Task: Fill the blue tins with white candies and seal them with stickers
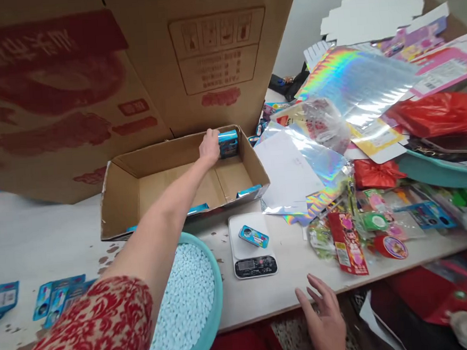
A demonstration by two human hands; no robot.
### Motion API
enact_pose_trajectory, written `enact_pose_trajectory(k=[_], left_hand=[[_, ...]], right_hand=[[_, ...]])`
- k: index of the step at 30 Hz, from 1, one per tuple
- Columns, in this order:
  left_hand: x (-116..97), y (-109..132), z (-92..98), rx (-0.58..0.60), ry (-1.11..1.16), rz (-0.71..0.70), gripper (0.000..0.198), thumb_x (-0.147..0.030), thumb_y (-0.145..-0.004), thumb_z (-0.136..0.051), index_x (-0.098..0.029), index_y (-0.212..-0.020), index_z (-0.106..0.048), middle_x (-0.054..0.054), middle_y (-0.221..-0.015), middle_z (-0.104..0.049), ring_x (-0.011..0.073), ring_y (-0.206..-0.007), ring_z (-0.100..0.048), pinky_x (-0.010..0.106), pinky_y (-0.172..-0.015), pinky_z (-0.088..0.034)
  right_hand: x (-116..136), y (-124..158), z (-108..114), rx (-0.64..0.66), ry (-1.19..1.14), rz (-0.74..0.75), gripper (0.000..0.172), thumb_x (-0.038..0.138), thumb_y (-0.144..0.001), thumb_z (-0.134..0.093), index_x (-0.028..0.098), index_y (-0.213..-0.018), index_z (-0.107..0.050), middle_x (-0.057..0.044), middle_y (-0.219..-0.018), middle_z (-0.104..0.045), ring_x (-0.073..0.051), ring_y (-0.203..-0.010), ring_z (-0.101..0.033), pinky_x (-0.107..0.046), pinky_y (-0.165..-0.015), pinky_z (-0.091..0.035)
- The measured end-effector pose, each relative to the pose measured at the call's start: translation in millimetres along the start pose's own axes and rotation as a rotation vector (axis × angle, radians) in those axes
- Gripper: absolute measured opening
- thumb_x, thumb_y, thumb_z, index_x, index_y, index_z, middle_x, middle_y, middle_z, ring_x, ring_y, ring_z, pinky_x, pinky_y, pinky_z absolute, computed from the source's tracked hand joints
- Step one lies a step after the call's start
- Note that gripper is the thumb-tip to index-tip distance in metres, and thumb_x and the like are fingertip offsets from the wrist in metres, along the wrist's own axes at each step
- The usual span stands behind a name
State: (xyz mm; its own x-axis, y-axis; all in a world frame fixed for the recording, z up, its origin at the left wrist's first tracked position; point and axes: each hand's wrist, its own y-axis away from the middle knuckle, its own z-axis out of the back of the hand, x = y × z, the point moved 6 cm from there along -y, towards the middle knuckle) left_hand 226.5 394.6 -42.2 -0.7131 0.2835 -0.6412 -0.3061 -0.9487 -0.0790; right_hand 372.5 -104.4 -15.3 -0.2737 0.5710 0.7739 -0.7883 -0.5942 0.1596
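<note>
My left hand, at the end of a red patterned sleeve, reaches into a shallow cardboard box. Its fingers are closed on the left end of a small blue pack in the far right corner. Other blue packs line the near wall, one of them at the right. Lower right, my right hand is open with fingers spread, holding nothing, near the table edge. A white digital scale bears another blue pack with a round window; the display is unreadable.
A turquoise basin of pale blue pellets stands under my left arm. More blue packs lie at left. Behind the box rises a large carton. Holographic sheets, papers and a red candy packet pile up at right.
</note>
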Motion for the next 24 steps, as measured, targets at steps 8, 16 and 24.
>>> enact_pose_trajectory(k=[8, 16, 24], left_hand=[[39.8, 184.3, 84.2, -0.020, 1.086, 0.343, 0.043, -0.020, -0.056, -0.075, -0.018, -0.095, -0.058, 0.001, -0.085, -0.061, 0.0138, -0.076, -0.056, 0.023, -0.069, -0.045], [-0.1, 381.3, 88.5, -0.240, 0.665, 0.303, 0.033, -0.023, -0.068, -0.072, -0.022, -0.098, -0.060, 0.006, -0.095, -0.063, 0.0203, -0.091, -0.060, 0.035, -0.083, -0.049], [48.7, 441.1, 72.6, 0.080, 0.097, 0.081, 0.047, -0.044, -0.085, -0.054, -0.021, -0.125, -0.051, 0.015, -0.128, -0.055, 0.0304, -0.130, -0.041, 0.049, -0.107, -0.033]], right_hand=[[73.0, 4.9, -59.8, 0.204, -0.147, 0.212, 0.033, 0.043, -0.073, -0.067, 0.021, -0.099, -0.067, -0.009, -0.102, -0.064, -0.026, -0.096, -0.061, -0.044, -0.088, -0.050], [104.3, 53.8, -130.8, 0.627, -0.521, -0.130, 0.073, 0.046, -0.067, -0.073, 0.024, -0.131, -0.046, -0.013, -0.133, -0.053, -0.028, -0.112, -0.058, -0.044, -0.091, -0.050], [76.5, 75.0, -136.9, 0.682, -0.593, -0.472, 0.059, 0.038, -0.063, -0.073, 0.019, -0.118, -0.060, -0.009, -0.099, -0.071, -0.030, -0.093, -0.067, -0.046, -0.083, -0.053]])
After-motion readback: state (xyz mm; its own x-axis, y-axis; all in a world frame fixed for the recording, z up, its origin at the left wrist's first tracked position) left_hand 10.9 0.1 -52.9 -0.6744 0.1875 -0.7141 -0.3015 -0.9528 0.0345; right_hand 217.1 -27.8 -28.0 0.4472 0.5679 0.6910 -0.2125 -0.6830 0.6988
